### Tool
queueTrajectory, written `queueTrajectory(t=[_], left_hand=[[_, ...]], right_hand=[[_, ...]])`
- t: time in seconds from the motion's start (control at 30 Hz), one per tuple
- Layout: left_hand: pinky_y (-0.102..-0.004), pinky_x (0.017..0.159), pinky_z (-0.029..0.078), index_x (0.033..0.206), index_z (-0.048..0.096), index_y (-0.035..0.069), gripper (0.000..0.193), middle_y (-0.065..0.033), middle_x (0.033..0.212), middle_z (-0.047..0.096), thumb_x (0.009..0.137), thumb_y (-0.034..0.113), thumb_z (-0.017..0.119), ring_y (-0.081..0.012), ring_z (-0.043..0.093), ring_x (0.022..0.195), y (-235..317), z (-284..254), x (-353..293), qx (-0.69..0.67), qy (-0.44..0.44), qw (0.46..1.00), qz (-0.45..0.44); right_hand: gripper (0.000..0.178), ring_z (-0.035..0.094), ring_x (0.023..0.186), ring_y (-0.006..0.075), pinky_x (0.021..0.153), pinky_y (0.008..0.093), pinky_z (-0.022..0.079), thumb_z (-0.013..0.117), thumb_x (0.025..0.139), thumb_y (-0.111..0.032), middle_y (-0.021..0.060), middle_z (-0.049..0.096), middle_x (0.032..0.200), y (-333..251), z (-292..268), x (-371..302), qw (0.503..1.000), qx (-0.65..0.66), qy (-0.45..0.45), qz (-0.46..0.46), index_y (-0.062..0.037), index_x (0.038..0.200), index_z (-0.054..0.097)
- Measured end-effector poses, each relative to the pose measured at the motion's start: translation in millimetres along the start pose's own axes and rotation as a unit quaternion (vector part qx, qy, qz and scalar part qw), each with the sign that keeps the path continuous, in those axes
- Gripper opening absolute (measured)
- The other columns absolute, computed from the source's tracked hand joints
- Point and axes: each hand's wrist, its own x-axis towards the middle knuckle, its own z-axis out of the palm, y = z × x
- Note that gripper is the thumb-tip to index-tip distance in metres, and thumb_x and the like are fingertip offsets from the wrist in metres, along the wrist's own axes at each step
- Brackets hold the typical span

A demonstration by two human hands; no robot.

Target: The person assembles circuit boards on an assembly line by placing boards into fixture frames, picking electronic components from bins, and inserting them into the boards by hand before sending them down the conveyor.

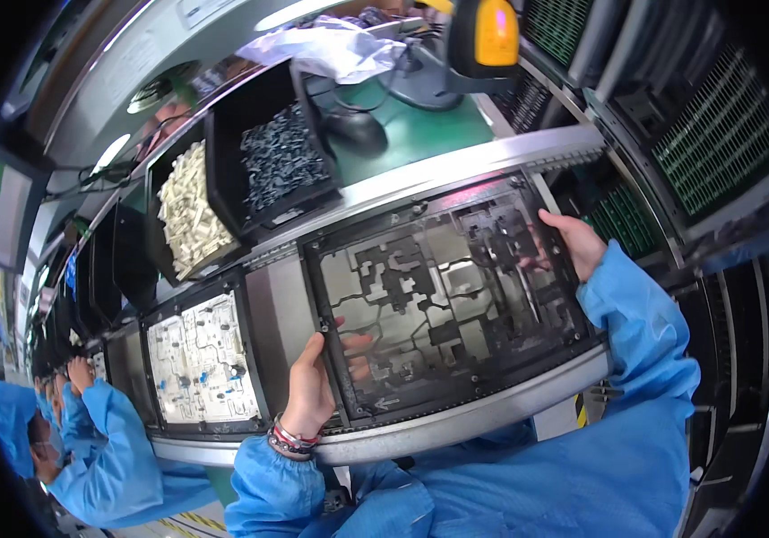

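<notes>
Between both hands I hold a black rectangular pallet frame (443, 336) with many cut-outs, over the metal conveyor rails. My left hand (311, 381) grips its left edge, thumb on top and fingers showing through the openings from underneath. At the upper right side, my right hand (574, 240) is closed round the opposite edge, its fingers partly hidden below. To the left, another black frame with a white circuit board (201, 359) in it lies on the conveyor. Small blue and dark parts stand on that board.
Black bins of cream connectors (192, 211) and dark small parts (284, 161) stand behind the rail. A black mouse (356, 130) and a yellow-black scanner (495, 40) are farther back. Racks with green boards (716, 130) rise at the right. Another person in blue (111, 457) works at the left.
</notes>
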Motion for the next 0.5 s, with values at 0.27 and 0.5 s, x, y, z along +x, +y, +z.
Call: queueTrajectory(t=[0.27,0.5], left_hand=[[-0.0378,0.083,0.043,0.129,0.042,0.007,0.043,-0.0217,0.118,0.055,0.095,0.033,0.036,-0.0276,0.054,0.103,-8,15,13,-0.020,-0.070,0.997,-0.014],[-0.0400,0.093,0.035,0.135,0.038,0.006,0.051,-0.0159,0.137,0.040,0.094,0.037,0.037,-0.0257,0.047,0.106,-1,43,2,-0.024,-0.077,0.991,-0.110]], right_hand=[[0.029,0.056,0.102,0.0200,0.090,0.0322,0.043,0.049,0.091,-0.011,0.0148,0.058,0.111,8,53,-102,0.676,-0.299,0.252,-0.624,0.0013,0.118,0.051],[0.017,0.054,0.059,0.0233,0.055,0.0305,0.042,0.057,0.075,-0.021,0.0054,0.062,0.070,197,-12,-205,0.582,-0.509,0.329,-0.543,-0.0064,0.074,0.065]])
